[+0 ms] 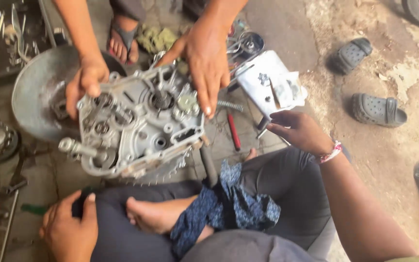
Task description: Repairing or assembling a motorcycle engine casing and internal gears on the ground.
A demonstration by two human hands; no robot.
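Hands number four in the head view, two of them the wearer's own and two a co-worker's reaching in from the top. The wearer's left hand [69, 233] rests closed over the left knee at the lower left, fingers curled on the dark trouser cloth, gripping no tool. The wearer's right hand [299, 130], with one beaded band at its wrist, hangs loosely curled with the fingertips pinched together near the lower edge of a white metal cover [270, 87]; whether it pinches anything small I cannot tell. One grey engine casing [139, 123] stands tilted on the floor between the two people, just beyond the wearer's bare foot [153, 213], showing several round bores and one shaft stub at its lower left. The co-worker's two hands hold it: one hand [87, 80] grips its upper left edge, the other hand [207, 63] lies spread over its upper right corner. Behind the casing lies one round metal pan [35, 97]. One red-handled tool [233, 131] lies on the paving between casing and cover. One blue patterned rag [229, 206] drapes over the wearer's lap. Two grey clogs [377, 109] lie well apart from the work at the right, and one sandalled foot [122, 41] shows at the top.
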